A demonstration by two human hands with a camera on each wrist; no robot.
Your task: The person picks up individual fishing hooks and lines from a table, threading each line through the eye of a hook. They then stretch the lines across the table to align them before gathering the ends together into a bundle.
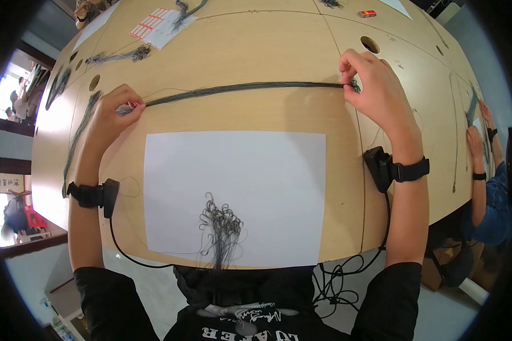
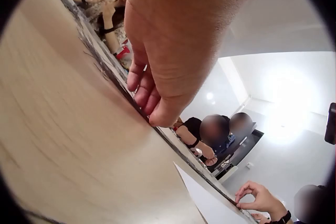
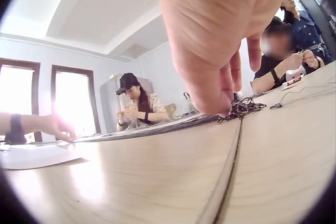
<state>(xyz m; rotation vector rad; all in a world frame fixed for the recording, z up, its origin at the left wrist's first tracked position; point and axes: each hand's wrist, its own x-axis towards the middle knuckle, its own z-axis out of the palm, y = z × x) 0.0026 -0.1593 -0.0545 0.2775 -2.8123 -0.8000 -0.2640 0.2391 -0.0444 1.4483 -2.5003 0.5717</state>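
A long bundle of thin dark fishing lines (image 1: pixel 239 88) stretches nearly straight across the table between both hands. My left hand (image 1: pixel 115 116) pinches it near its left end with thumb and fingers, and loose strands show behind the fingertips. At the other end my right hand (image 1: pixel 377 85) pinches it just beside a clump of dark hooks (image 3: pixel 242 108), which lies close over the tabletop. Nearer the body, a white sheet of paper (image 1: pixel 239 162) carries a second bunch of fishing hooks (image 1: pixel 219 219), its lines trailing over the table's front edge.
More line bundles lie at left (image 1: pixel 82 136) and back left (image 1: pixel 122 55), near a red-marked card (image 1: pixel 159 28). A small red packet (image 1: pixel 367 13) and a round table hole (image 1: pixel 370 44) are at back right. Cables hang from both wrist cameras. Another person's arms (image 1: pixel 477 148) work at far right.
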